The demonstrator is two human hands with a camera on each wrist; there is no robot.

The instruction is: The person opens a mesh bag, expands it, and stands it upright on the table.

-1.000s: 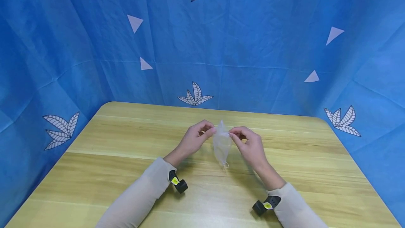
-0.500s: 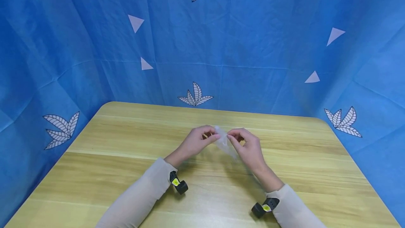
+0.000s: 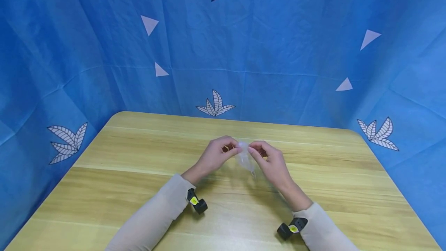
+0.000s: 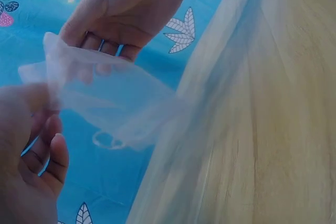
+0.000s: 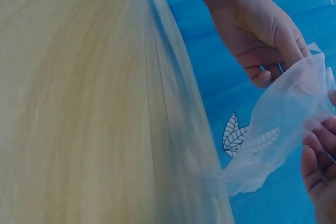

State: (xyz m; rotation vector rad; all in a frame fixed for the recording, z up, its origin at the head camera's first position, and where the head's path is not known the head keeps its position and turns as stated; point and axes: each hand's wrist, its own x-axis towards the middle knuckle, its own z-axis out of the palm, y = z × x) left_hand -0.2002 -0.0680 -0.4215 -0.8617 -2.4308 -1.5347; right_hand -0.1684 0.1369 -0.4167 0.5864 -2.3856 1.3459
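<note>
"One bag to log. Location?"

"Held up over the wooden table, between both hands, roughly midway across. Soft shadows on the boards below."

"Build of the container?"

"Thin, whitish and see-through. Limp, creased, broader near the fingers and tapering toward the lower end. Fitted there with a thin loop of cord, hanging free."

"Left hand?"

"Pinching the upper part of the bag between thumb and fingertip, with remaining fingers bent in."

"Right hand?"

"Pinching likewise, on the opposite side of the same part. Near the other hand at the fingertips, with only a narrow stretch of bag between."

"Mouth of the bag?"

"Overlapping layers at the pinched end. Cannot tell how far parted."

"Contents?"

"Visible through the wall in the right wrist view: blue curtain and part of a white leaf print. Visible through it in the left wrist view: pale fingers. Cannot tell whether behind the wall or partly inside."

"Items worn?"

"Light sleeves on both arms. On each wrist, a black strap with a small black camera and a yellow label."

"Background?"

"Curtain printed with leaves and white triangles, behind the table and along both sides."
</note>
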